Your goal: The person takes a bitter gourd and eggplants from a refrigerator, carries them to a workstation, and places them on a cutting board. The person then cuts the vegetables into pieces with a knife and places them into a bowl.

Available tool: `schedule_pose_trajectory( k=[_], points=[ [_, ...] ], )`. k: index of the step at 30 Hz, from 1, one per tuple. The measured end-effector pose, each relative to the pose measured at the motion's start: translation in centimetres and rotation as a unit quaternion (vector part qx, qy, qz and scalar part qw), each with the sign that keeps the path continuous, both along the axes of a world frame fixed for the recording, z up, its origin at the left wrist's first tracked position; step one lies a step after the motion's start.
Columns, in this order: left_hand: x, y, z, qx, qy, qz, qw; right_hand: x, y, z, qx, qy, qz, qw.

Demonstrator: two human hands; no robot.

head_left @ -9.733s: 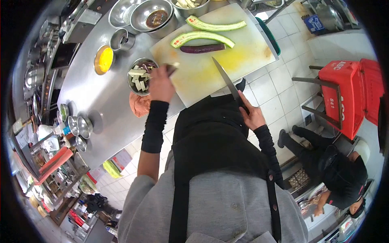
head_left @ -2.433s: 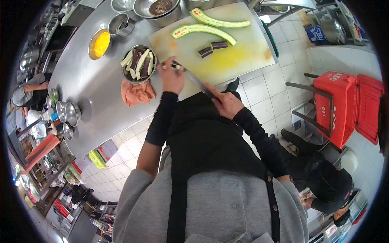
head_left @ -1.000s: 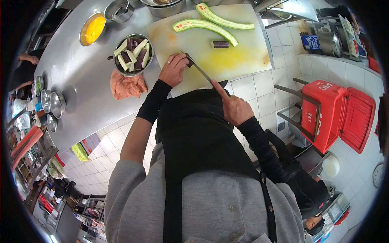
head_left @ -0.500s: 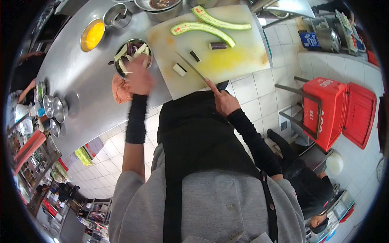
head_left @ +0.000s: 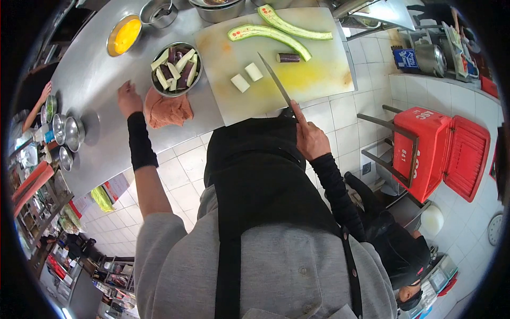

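Observation:
My right hand [head_left: 311, 135] is wrapped round the handle of a kitchen knife [head_left: 276, 78], its blade lying over the white cutting board [head_left: 212, 53]. Left of the blade are two pale eggplant pieces [head_left: 254, 72]; a purple-skinned eggplant chunk [head_left: 288, 57] sits beyond it. My left hand [head_left: 129, 99] hovers over the steel table, left of a crumpled orange cloth [head_left: 167, 108]; its fingers are smeared and nothing shows in them. Behind the cloth stands a steel bowl [head_left: 154, 77] of eggplant sticks [head_left: 178, 68].
Two long green vegetable halves [head_left: 273, 33] lie at the board's far side. A bowl of yellow liquid [head_left: 126, 36] and a steel pot [head_left: 159, 15] stand at the back. A red cooler box [head_left: 419, 146] is at right, near another person [head_left: 398, 244]. Someone's hand [head_left: 45, 93] shows far left.
My left hand has moved from over the bowl leftward past the cloth. The eggplant pieces near the blade now show pale faces up. The knife has shifted slightly right.

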State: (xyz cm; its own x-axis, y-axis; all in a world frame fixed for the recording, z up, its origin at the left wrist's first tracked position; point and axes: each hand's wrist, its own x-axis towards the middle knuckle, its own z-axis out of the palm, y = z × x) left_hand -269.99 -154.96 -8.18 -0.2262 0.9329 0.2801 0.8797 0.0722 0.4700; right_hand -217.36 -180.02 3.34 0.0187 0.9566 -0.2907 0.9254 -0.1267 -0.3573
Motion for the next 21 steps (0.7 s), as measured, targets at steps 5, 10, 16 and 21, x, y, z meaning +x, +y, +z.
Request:
schedule_pose_trajectory(
  k=[5, 10, 16, 21],
  points=[
    [8.8, -3.9, 5.6, 0.070, 0.056, -0.133, 0.987, 0.1, -0.4, -0.2, -0.024, -0.032, 0.029, 0.999],
    [18.6, -7.3, 6.2, 0.060, 0.058, -0.339, 0.937, -1.3, 0.0, -0.1, -0.043, -0.031, 0.055, 0.997],
    [24.7, -9.5, 1.9, -0.030, -0.013, -0.458, 0.889, -2.2, 0.0, 0.2, -0.074, -0.015, 0.093, 0.993],
    [24.8, -9.2, 0.3, -0.037, -0.035, -0.452, 0.891, -2.2, -0.2, -0.3, -0.068, -0.015, 0.107, 0.992]
  ],
)
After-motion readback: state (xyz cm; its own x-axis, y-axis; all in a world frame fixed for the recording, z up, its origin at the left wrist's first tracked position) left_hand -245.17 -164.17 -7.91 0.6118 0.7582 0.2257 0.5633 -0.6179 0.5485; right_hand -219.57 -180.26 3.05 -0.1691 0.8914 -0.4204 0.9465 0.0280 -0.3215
